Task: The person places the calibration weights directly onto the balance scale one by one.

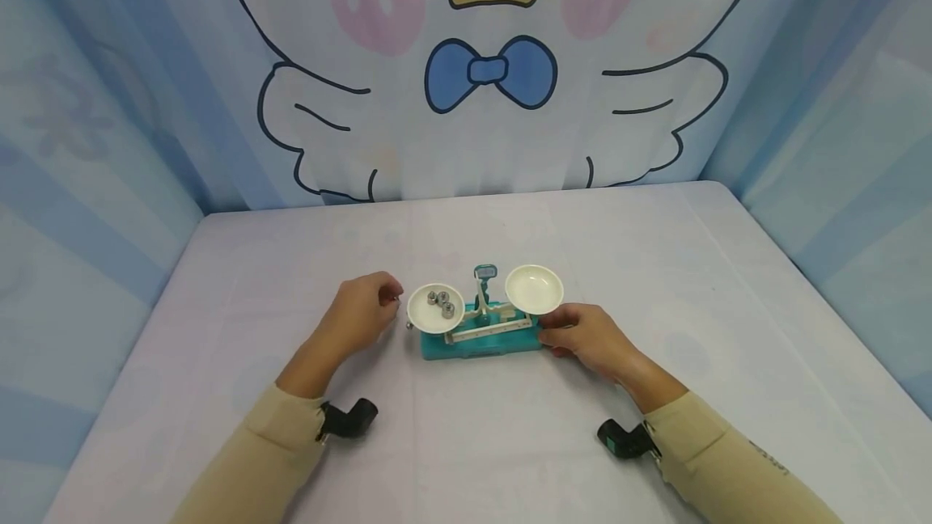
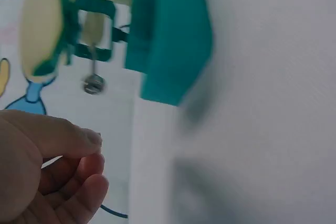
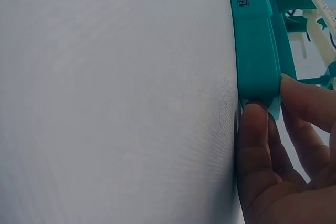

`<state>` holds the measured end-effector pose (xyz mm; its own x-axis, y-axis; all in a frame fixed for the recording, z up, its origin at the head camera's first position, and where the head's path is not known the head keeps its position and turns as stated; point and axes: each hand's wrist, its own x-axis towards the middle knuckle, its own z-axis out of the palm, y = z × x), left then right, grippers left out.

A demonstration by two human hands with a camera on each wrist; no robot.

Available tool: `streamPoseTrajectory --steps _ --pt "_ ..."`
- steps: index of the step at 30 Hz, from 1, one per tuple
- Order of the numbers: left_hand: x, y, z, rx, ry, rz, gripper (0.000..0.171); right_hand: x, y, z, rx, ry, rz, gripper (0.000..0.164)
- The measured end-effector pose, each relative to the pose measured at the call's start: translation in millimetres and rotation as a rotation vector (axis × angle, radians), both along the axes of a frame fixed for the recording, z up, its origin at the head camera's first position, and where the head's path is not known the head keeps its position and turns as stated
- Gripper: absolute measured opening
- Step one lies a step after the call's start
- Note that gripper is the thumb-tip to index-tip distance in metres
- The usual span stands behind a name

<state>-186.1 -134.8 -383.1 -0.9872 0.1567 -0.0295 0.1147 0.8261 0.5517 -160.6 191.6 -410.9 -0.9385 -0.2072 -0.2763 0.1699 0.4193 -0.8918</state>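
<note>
A teal balance scale (image 1: 481,344) with two white pans stands on the table. Its left pan (image 1: 417,315) sits lower and carries three small silver nut-like pieces (image 1: 447,310). The raised right pan (image 1: 535,289) is bare. My left hand (image 1: 362,312) is just left of the loaded pan, apart from it. Thumb and forefinger pinch a tiny piece (image 2: 100,137), mostly hidden by the fingertips. With my right hand (image 1: 590,338) I grip the right end of the teal base (image 3: 257,61), thumb and fingers on opposite sides of it.
A round metal adjusting knob (image 2: 94,84) sticks out at the beam's left end, near my left fingers. The table (image 1: 466,443) has a pale cloth. Behind it hangs a printed curtain (image 1: 488,152), with blue curtains at both sides.
</note>
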Motion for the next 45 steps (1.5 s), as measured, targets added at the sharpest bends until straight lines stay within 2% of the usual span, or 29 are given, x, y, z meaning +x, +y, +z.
streamPoseTrajectory --steps 5,10,14,20,24,29,35,38,41,45 --pt "11.8 2.4 24.3 0.122 0.039 -0.03 0.017 0.2 -1.8 0.5 0.001 0.005 0.0 0.035" --pt "19.9 11.6 36.9 0.117 0.053 -0.102 0.015 0.3 -4.9 0.6 0.01 0.011 0.003 0.036" --pt "24.8 17.0 37.7 0.042 0.08 -0.136 0.014 1.3 -7.6 0.8 0.022 0.018 0.007 0.036" --pt "28.8 24.9 36.8 -0.066 0.077 -0.148 0.012 3.4 -10.7 1.7 0.046 0.027 0.011 0.036" --pt "30.5 28.9 38.1 -0.099 0.087 -0.16 0.01 4.0 -11.8 1.3 0.044 0.029 0.007 0.036" --pt "34.4 28.4 40.7 -0.102 0.095 -0.135 0.014 3.8 -12.6 0.0 0.048 0.031 0.002 0.035" --pt "38.5 13.6 43.6 -0.095 0.169 -0.148 0.018 4.5 -13.3 -0.5 0.041 0.025 -0.002 0.036" --pt "39.6 1.4 43.3 -0.105 0.2 -0.128 0.021 4.5 -13.7 0.1 0.036 0.024 0.004 0.036" --pt "39.2 -11.5 42.1 -0.096 0.173 -0.083 0.028 4.2 -13.6 1.3 0.034 0.028 0.009 0.036" --pt "38.5 -27.0 39.7 -0.064 0.089 -0.031 0.034 4.0 -13.1 2.6 0.038 0.027 0.012 0.036"
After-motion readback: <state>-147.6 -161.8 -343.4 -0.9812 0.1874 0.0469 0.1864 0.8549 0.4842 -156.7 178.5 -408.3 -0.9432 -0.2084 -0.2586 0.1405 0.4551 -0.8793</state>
